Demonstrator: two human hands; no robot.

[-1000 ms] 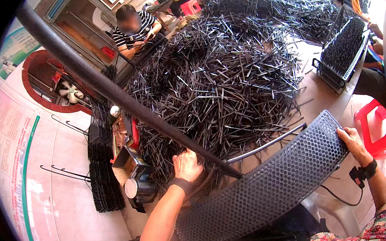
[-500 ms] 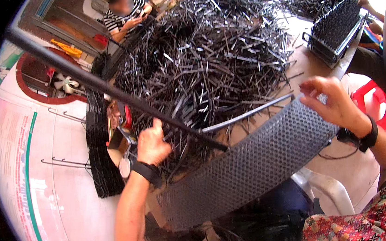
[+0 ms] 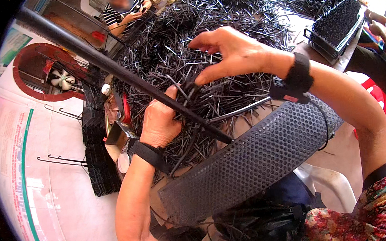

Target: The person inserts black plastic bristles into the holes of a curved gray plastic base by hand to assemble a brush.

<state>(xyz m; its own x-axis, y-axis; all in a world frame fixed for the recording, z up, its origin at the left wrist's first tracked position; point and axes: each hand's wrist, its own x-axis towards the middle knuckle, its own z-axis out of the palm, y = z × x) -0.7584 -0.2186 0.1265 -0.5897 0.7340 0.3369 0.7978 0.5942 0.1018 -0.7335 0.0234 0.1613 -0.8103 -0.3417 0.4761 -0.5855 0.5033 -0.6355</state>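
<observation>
A long dark mesh panel (image 3: 252,156), dotted with rows of round holes or dimples, lies slantwise in front of me. Over the heap of thin black strips (image 3: 242,97), my right hand (image 3: 237,53) is open, its thumb and fingers spread apart and nothing seen between them. My left hand (image 3: 160,121) is closed at the left side of the heap, close beside a slanting black bar (image 3: 138,84). Its fingertips are partly hidden among the strips, so whatever they pinch, if anything, cannot be made out. Both wrists wear black bands.
The bar slants across my view down to the panel's far edge. A metal rod (image 3: 243,108) lies along the heap's near side. At left are stacked black racks (image 3: 98,153) and an open box (image 3: 120,139). A black basket (image 3: 335,32) stands far right. Two other people sit nearby.
My right hand has left the panel's right end and moved left and away from me, over the strips. My left hand has shifted slightly right and farther, its raised finger now lowered.
</observation>
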